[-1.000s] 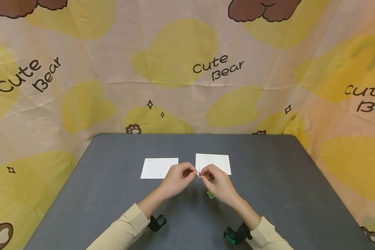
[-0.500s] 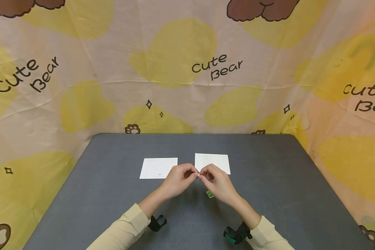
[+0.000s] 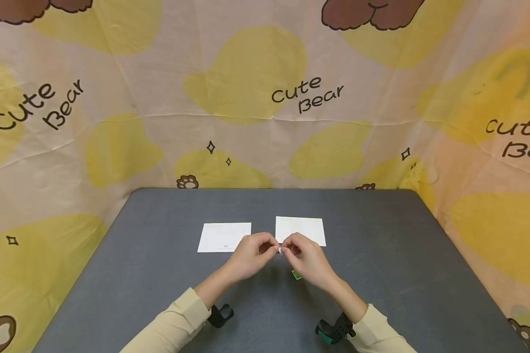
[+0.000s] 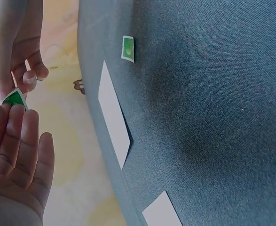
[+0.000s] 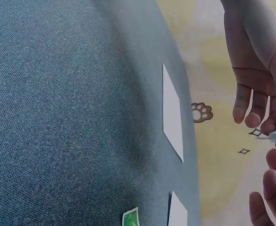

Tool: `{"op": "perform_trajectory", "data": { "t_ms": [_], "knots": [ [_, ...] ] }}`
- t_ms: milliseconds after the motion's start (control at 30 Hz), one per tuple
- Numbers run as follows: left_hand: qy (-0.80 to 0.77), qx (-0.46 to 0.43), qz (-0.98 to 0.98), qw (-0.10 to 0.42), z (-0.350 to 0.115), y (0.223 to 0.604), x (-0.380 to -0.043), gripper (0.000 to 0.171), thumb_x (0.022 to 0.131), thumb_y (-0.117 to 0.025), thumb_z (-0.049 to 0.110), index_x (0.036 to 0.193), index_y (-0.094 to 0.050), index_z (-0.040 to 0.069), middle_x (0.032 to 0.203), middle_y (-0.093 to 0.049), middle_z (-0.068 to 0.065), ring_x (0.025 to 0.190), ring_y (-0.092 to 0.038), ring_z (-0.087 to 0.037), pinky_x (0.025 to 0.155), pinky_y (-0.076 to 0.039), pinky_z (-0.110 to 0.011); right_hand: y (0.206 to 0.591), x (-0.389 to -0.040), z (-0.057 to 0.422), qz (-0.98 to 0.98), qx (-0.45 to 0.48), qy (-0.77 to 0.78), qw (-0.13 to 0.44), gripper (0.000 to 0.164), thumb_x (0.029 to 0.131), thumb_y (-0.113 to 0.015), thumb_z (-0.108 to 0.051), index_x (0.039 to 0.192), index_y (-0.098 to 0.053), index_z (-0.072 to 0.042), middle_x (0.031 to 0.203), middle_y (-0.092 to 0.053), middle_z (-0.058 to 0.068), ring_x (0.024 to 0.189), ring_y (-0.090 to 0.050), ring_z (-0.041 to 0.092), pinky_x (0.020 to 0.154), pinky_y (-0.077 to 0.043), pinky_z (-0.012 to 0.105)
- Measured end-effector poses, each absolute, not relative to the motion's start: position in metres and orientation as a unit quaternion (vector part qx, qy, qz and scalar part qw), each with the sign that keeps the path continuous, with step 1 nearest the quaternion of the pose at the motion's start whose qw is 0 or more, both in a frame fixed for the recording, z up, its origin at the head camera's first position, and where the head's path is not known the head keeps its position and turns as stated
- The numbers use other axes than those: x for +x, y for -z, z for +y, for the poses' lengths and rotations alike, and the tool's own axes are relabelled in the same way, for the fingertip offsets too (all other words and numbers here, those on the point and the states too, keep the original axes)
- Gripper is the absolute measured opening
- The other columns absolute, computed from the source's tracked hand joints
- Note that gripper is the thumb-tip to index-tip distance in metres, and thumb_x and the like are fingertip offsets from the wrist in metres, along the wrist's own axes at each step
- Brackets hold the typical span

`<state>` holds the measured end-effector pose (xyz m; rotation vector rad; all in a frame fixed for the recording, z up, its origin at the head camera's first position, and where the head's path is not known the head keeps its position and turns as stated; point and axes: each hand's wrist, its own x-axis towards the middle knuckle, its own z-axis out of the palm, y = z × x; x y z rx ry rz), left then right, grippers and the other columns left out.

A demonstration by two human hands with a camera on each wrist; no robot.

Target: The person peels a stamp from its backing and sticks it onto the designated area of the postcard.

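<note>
Between my two hands is a small green stamp (image 4: 15, 99) with a white serrated edge. My left hand (image 3: 249, 256) pinches it from one side with thumb and fingertips, and my right hand (image 3: 308, 259) pinches it from the other. Seen from the right wrist, it shows a pale side with a thin sliver (image 5: 264, 138) sticking out; fingers cover most of it. A second green stamp (image 4: 128, 49) lies on the table, partly behind my right hand in the head view. Two white cards (image 3: 223, 238) lie just beyond; the right one (image 3: 301, 229) is blank.
The grey cloth-covered table (image 3: 159, 294) reaches back to a yellow-patterned curtain (image 3: 247, 73). Small print marks the lower part of the left card. Each wrist carries a black strap-on mount (image 3: 335, 329).
Both hands stay in nearly the same place. Their fingertips shift slightly around the stamp, and less of it shows than a second ago. The cards and the loose stamp remain still.
</note>
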<state>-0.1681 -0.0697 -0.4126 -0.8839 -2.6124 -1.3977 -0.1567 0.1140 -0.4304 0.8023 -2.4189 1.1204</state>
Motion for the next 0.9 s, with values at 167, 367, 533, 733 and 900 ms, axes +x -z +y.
{"op": "perform_trajectory", "data": {
  "t_ms": [167, 367, 533, 733, 900],
  "knots": [
    [0.443, -0.288, -0.848, 0.033, -0.073, 0.414, -0.168, 0.008, 0.086, -0.06, 0.008, 0.082, -0.066, 0.007, 0.077, -0.061, 0.005, 0.064, -0.051, -0.005, 0.06, -0.046, -0.02, 0.43, -0.157, 0.114, -0.859, 0.279, -0.392, 0.174, 0.007, 0.086, -0.062, -0.009, 0.082, -0.059, -0.014, 0.076, -0.054, -0.009, 0.068, -0.049, 0.003, 0.063, -0.048, 0.023],
    [0.441, -0.286, -0.849, 0.042, -0.078, 0.415, -0.167, 0.008, 0.085, -0.06, 0.007, 0.08, -0.065, 0.01, 0.076, -0.061, 0.005, 0.065, -0.052, -0.004, 0.061, -0.047, -0.02, 0.431, -0.157, 0.115, -0.861, 0.269, -0.394, 0.174, 0.012, 0.083, -0.063, -0.004, 0.081, -0.059, -0.016, 0.075, -0.052, -0.011, 0.067, -0.049, 0.003, 0.063, -0.046, 0.021],
    [0.445, -0.281, -0.849, 0.042, -0.081, 0.416, -0.166, 0.01, 0.085, -0.06, 0.007, 0.079, -0.064, 0.014, 0.076, -0.06, 0.007, 0.066, -0.053, -0.003, 0.062, -0.048, -0.02, 0.432, -0.158, 0.117, -0.86, 0.268, -0.397, 0.174, 0.009, 0.085, -0.062, -0.007, 0.082, -0.059, -0.015, 0.075, -0.053, -0.01, 0.067, -0.049, 0.003, 0.063, -0.047, 0.022],
    [0.448, -0.277, -0.849, 0.039, -0.084, 0.417, -0.166, 0.009, 0.085, -0.06, 0.007, 0.08, -0.064, 0.013, 0.075, -0.06, 0.007, 0.066, -0.054, -0.004, 0.062, -0.048, -0.021, 0.433, -0.16, 0.118, -0.863, 0.254, -0.397, 0.181, 0.013, 0.081, -0.064, -0.003, 0.08, -0.059, -0.015, 0.072, -0.051, -0.01, 0.065, -0.048, 0.004, 0.06, -0.046, 0.023],
    [0.444, -0.273, -0.853, 0.041, -0.088, 0.417, -0.165, 0.009, 0.085, -0.061, 0.007, 0.08, -0.065, 0.013, 0.075, -0.06, 0.007, 0.066, -0.054, -0.004, 0.063, -0.048, -0.021, 0.434, -0.161, 0.12, -0.865, 0.243, -0.396, 0.189, 0.015, 0.08, -0.065, -0.001, 0.078, -0.058, -0.015, 0.071, -0.049, -0.011, 0.064, -0.046, 0.003, 0.059, -0.043, 0.02]
  ]
}}
